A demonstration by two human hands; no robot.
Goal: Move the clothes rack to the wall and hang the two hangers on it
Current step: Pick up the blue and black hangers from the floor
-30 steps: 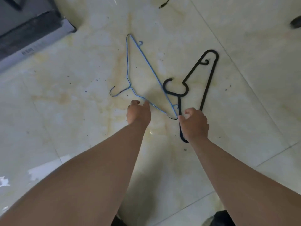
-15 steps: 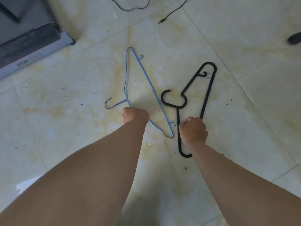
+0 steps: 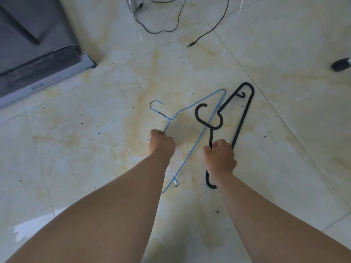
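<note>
My left hand [image 3: 161, 144] is closed around a thin blue wire hanger [image 3: 197, 137], gripping it just below the hook, with the frame tilted up off the pale tiled floor. My right hand [image 3: 220, 158] is closed around a thick black plastic hanger [image 3: 242, 118], holding both of its arms near the lower end. The blue hanger's long bar crosses over the black hanger's hook. No clothes rack is in view.
A dark grey unit with a silver base [image 3: 43, 73] stands at the upper left. A black cable [image 3: 171, 23] with a loose plug end [image 3: 190, 45] lies at the top. A small dark object [image 3: 341, 65] sits at the right edge.
Both hands closed on the hangers and lifted them. The blue hanger swung round so its hook points up and its bar now crosses the black hanger. The view tilted up.
</note>
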